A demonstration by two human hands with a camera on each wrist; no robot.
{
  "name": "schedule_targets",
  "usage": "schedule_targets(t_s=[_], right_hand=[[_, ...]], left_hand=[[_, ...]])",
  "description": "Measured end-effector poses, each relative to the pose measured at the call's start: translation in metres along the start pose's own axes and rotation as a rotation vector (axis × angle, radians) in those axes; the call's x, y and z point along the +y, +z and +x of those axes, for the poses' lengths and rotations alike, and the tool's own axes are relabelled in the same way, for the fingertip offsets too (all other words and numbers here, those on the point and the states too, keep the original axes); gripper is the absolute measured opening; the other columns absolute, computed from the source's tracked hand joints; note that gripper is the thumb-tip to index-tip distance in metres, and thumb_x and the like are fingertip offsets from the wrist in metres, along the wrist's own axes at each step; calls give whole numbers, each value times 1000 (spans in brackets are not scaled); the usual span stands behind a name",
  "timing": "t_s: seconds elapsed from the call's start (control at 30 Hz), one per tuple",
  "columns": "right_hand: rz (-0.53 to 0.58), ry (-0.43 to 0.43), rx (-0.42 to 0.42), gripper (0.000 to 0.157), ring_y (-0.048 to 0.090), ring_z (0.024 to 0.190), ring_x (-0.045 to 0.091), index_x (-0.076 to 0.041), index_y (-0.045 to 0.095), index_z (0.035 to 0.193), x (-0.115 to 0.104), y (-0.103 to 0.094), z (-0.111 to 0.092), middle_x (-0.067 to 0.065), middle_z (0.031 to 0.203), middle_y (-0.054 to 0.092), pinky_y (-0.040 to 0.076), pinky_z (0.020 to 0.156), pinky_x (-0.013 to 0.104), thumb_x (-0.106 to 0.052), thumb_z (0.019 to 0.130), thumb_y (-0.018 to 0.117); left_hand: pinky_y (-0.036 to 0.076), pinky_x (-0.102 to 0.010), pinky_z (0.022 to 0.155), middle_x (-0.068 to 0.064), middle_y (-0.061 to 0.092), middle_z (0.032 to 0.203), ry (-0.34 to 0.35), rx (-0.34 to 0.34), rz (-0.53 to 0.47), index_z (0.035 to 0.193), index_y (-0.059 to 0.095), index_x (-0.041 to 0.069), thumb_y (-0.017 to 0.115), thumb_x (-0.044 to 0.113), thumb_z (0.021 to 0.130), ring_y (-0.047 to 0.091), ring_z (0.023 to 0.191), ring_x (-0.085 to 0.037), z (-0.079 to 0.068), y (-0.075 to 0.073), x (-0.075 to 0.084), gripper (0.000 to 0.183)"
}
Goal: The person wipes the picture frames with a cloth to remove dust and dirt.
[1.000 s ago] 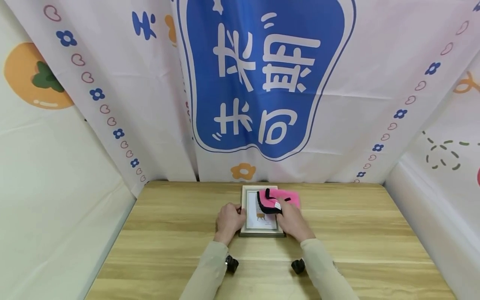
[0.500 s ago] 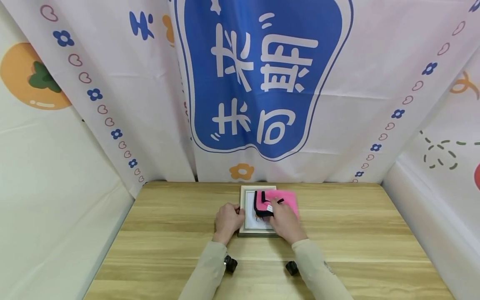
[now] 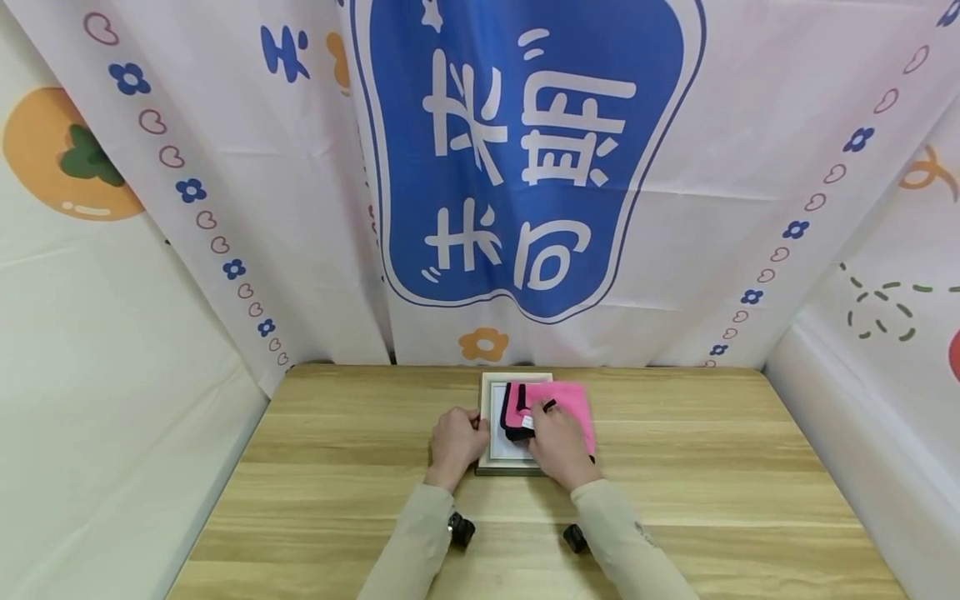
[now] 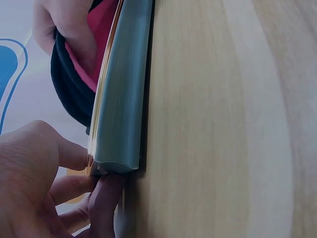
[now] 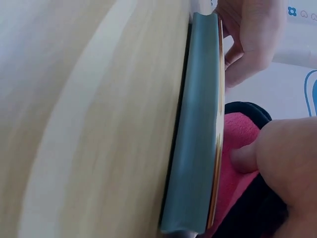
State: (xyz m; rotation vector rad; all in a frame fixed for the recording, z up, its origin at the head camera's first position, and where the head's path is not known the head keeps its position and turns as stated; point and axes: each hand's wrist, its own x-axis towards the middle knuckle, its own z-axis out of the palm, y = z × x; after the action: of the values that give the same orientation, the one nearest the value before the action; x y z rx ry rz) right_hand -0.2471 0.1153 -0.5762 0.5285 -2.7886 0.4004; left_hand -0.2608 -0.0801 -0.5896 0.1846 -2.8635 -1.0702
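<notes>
A picture frame (image 3: 486, 392) with a pale border lies flat on the wooden table, its grey-green side (image 4: 121, 99) facing the person. My left hand (image 3: 453, 442) grips its left edge, thumb on the upper rim and fingers curled at the side, as the left wrist view shows. A pink cloth (image 3: 572, 400) with black edging and a small white tag covers much of the picture and hangs over the frame's right edge. My right hand (image 3: 558, 442) holds the bunched cloth against the frame's face, thumb pressed into the pink fabric (image 5: 235, 126). Most of the picture is hidden under it.
The wooden table (image 3: 337, 500) extends to both sides of the frame. Behind it hangs a white printed curtain (image 3: 712, 250) with a large blue patch, close to the table's far edge. Dark wrist-worn cameras (image 3: 461, 530) sit under both sleeves.
The right hand has slid left across the picture with the cloth, covering more of it. The left hand keeps its hold, and the frame stays in place.
</notes>
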Motion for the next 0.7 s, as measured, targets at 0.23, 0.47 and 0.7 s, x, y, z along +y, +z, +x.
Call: schedule_targets(t_s=[0.23,0.47,0.7], right_hand=[[9,32,-33,28,70,80,35,2,68,108,-4,3,6,16,81,69,58,70,48,-5,82,77],[96,110,-98,14,67,73,28,-3,67,100,-8,1,12,11,78,67,57,67,45,-8,88,72],[173,146,-116,16,68,73,27,-3,68,105,-12,3,16,12,84,72,59,68,45,-10,91,70]], left_hand=[[59,-46,75,-5,82,106,-2,6,8,120,83,15,74,27,96,71,86,-21,0,0,-1,29],[59,-46,73,-5,81,104,-13,2,6,120,83,15,75,25,94,69,83,-21,-2,-1,2,29],[55,-41,69,-3,79,96,-31,-6,13,121,82,15,76,25,94,63,77,-19,-1,-1,3,29]])
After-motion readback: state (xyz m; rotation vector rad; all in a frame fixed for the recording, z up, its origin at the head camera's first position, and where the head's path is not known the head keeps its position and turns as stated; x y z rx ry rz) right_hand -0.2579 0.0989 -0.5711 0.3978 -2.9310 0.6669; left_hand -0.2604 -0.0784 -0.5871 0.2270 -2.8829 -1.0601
